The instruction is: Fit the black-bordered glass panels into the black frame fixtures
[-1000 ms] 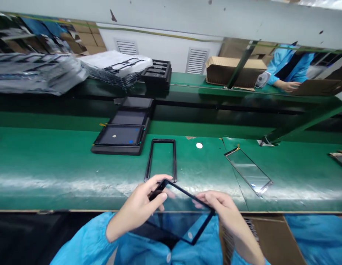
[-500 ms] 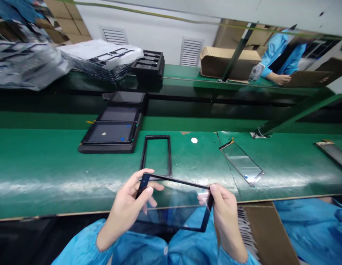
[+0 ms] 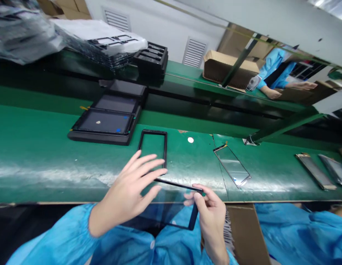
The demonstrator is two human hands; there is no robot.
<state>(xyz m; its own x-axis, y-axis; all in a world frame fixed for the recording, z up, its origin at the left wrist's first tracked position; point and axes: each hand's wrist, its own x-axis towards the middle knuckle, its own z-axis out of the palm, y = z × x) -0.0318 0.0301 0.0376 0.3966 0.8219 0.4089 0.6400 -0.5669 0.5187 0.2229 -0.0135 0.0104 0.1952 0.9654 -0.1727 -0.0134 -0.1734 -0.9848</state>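
Observation:
A clear glass touch panel with a black border (image 3: pixel 175 206) is held tilted above the bench's front edge. My right hand (image 3: pixel 211 217) pinches its right end between thumb and fingers. Over the panel's left end hovers my left hand (image 3: pixel 132 184), fingers stretched out and apart; it covers that end, and whether it touches the glass I cannot tell. Just beyond my left fingertips, a black rectangular frame (image 3: pixel 166 147) lies flat on the green bench (image 3: pixel 184 162). Another glass panel (image 3: pixel 233 165) rests on the bench to the right.
A black tray (image 3: pixel 99 138) with several screens stands at the left. Stacked bagged frames (image 3: pixel 102 40) and a black box (image 3: pixel 151 59) sit on the rear shelf, near cardboard dividers (image 3: pixel 228 70). A green post (image 3: pixel 287 123) rises at right. A co-worker's sleeve (image 3: pixel 298 228) is close by.
My left hand has let go of the panel's left end and spread its fingers over it. My right hand keeps its grip. The view has tilted and shifted somewhat.

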